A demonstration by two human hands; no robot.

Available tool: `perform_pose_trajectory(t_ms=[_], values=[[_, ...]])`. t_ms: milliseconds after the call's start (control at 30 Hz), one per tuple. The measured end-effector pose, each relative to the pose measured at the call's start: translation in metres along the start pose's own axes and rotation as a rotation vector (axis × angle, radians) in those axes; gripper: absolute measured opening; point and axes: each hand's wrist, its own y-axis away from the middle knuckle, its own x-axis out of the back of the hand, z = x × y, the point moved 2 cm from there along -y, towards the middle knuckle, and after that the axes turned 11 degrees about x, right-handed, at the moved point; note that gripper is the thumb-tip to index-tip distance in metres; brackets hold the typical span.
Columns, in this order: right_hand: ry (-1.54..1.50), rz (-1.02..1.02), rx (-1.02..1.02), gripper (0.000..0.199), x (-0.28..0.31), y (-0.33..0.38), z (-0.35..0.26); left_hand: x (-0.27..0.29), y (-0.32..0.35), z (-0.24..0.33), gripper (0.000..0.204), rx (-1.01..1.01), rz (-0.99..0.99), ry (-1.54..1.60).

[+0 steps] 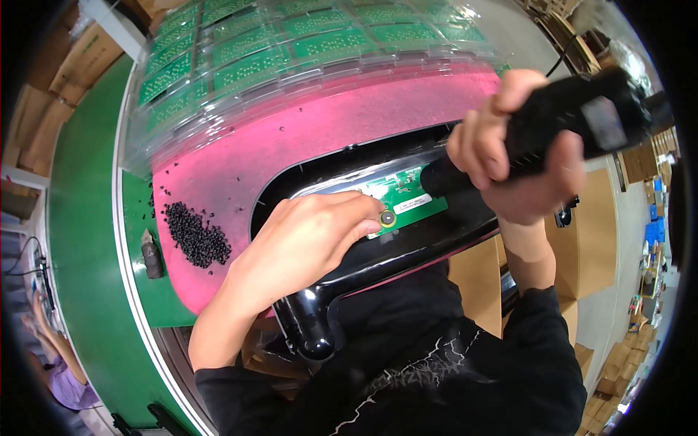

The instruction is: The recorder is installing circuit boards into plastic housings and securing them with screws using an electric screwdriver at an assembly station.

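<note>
A green circuit board (413, 211) with a white label lies inside a long black glossy plastic housing (407, 251). My left hand (313, 236) rests over the housing, thumb and index finger pinched together at the board's left end. Right beside these fingertips sits a small round dark part (387, 218); whether anything is between them I cannot make out. In my right hand (502, 152) is a thick black electric screwdriver (560, 120), slightly blurred, fingers wrapped round its body. Its nose points down left over the board's right end, and the bit's tip is hidden.
A pink mat (218, 163) lies under the housing. Small black screws (193, 236) are heaped at its left, with a few scattered. Behind stand stacked clear trays (291, 51) of green boards. A dark stubby object (152, 258) lies on the green table (87, 196). Another person's arm (54, 338) shows far left.
</note>
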Motion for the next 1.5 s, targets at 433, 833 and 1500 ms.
perform_pose_trajectory(t_ms=[433,833,1500], values=[[-0.187,-0.181,0.100,0.052,-0.027,-0.016,-0.030,0.016,0.003,0.003,0.017,0.028,0.170,0.257],[-0.376,-0.539,0.119,0.055,-0.026,-0.031,-0.015,0.019,0.000,-0.002,0.008,0.039,0.099,0.389],[0.109,-0.064,-0.098,0.060,-0.050,-0.006,0.028,0.010,0.004,-0.006,0.014,0.188,0.152,-0.153]])
